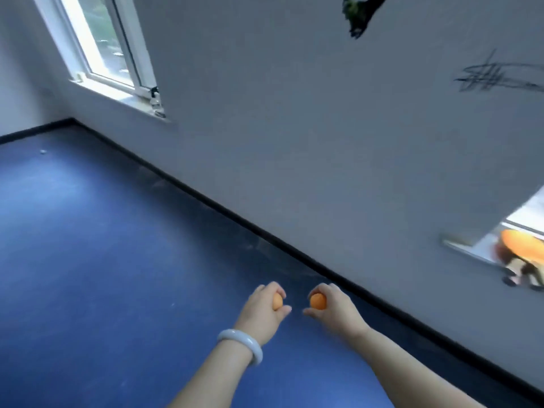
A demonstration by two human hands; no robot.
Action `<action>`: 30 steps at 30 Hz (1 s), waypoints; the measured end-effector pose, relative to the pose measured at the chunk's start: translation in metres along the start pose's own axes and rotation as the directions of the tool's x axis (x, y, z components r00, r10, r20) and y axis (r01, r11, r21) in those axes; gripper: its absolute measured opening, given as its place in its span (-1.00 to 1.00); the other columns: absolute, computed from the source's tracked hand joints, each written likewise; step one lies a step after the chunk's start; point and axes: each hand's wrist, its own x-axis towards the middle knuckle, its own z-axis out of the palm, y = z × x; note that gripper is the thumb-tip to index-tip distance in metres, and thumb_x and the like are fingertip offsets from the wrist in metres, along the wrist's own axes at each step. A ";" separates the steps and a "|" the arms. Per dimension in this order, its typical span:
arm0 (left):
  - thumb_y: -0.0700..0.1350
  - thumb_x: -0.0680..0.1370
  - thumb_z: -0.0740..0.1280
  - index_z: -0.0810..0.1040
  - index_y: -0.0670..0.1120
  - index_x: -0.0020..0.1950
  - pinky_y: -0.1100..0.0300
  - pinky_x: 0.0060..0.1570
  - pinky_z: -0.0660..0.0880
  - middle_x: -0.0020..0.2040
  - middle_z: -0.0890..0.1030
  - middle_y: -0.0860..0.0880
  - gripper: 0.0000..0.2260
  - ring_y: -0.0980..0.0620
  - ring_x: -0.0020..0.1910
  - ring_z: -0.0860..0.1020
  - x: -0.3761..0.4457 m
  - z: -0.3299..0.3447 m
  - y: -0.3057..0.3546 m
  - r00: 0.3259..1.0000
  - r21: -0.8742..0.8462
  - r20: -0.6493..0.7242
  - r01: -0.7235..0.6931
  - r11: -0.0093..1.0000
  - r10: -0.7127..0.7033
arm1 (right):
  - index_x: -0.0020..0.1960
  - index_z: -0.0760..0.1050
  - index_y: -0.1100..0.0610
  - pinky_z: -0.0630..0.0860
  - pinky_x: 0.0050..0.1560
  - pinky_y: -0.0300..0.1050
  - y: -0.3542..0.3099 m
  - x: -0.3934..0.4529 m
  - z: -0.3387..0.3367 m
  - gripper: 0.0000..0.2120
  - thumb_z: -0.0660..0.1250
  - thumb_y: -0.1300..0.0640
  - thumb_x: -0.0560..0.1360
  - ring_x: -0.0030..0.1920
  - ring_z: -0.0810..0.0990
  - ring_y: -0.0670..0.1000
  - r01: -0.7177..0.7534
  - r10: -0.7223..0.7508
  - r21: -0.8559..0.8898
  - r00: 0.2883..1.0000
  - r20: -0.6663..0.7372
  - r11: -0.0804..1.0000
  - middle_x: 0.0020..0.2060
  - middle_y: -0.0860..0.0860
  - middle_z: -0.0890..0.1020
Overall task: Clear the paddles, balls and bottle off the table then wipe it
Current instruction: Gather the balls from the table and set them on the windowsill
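Observation:
My left hand [262, 309], with a pale bangle on the wrist, is closed around an orange ball [277, 301]. My right hand [332, 307] pinches a second orange ball [318, 300] between thumb and fingers. Both hands are held out in front of me over the blue floor [103, 260]. On a window sill [471, 250] at the right edge lie paddles [521, 245] with orange faces, blurred. A clear bottle [155, 101] stands on the sill of the left window. The table is out of view.
A grey wall [294, 128] with a black baseboard runs diagonally from upper left to lower right. A small white ball [43, 151] lies on the floor far left. Black scribbles [494, 78] mark the wall.

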 end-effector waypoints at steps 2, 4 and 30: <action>0.04 0.56 0.33 0.43 0.12 0.04 0.13 -0.06 0.49 0.02 0.41 0.15 -0.89 0.11 -0.01 0.44 0.019 0.032 0.039 0.992 0.051 0.099 -0.081 0.995 0.075 | -0.01 0.44 -0.07 0.37 -0.28 -0.36 0.039 -0.010 -0.035 -0.75 0.49 -0.01 0.42 -0.13 0.46 -0.16 -0.078 0.081 0.044 0.994 -0.078 0.996 -0.05 -0.12 0.45; 0.05 0.57 0.33 0.44 0.10 0.06 0.11 -0.01 0.51 0.04 0.42 0.13 -0.88 0.12 -0.02 0.44 0.038 0.061 0.074 0.972 0.082 0.189 -0.155 0.985 0.137 | -0.02 0.44 -0.08 0.34 -0.23 -0.37 0.072 -0.021 -0.067 -0.74 0.50 -0.01 0.40 -0.11 0.46 -0.16 -0.145 0.155 0.081 0.976 -0.150 0.986 -0.05 -0.11 0.46; 0.04 0.55 0.35 0.45 0.09 0.10 0.04 0.10 0.52 0.10 0.45 0.06 -0.84 0.04 0.05 0.48 0.236 0.347 0.379 0.672 0.107 0.652 -0.541 0.834 0.352 | 0.04 0.48 -0.05 0.38 -0.03 -0.24 0.345 0.003 -0.327 -0.73 0.50 0.03 0.42 -0.01 0.51 -0.09 -0.465 0.593 0.376 0.697 -0.403 0.801 0.03 -0.07 0.50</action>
